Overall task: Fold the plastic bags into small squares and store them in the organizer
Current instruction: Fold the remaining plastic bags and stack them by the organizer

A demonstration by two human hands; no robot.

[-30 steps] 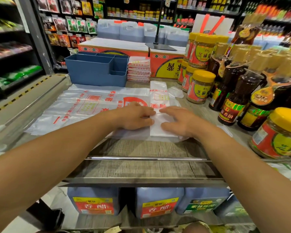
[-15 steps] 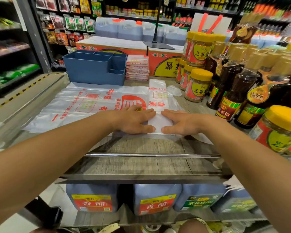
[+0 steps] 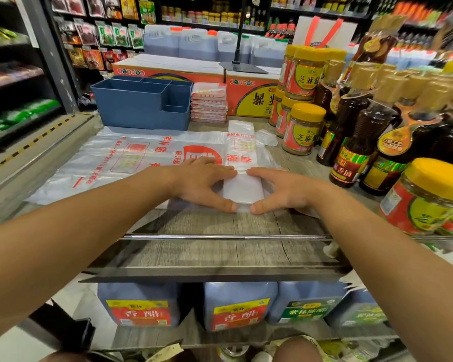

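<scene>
At the near edge of the shelf point(image 3: 220, 254), the left hand point(image 3: 204, 184) and right hand point(image 3: 280, 189) lie flat, fingers extended, pressing either side of a folded bag strip point(image 3: 242, 178); neither hand grips it. The strip runs away from the person, its near end doubled over between the thumbs.

Risk: the slick film may spring open or slide when pressure lifts, spoiling the crease. The strip also rests on a spread stack of flat bags point(image 3: 120, 158), which could shift beneath it.

To the right, jars point(image 3: 302, 129) and bottles point(image 3: 351, 142) stand near; a wide elbow movement could topple them.

Further back, the blue organizer point(image 3: 141, 103) sits with a pile of folded squares point(image 3: 208, 103) just beside it, not inside.
</scene>
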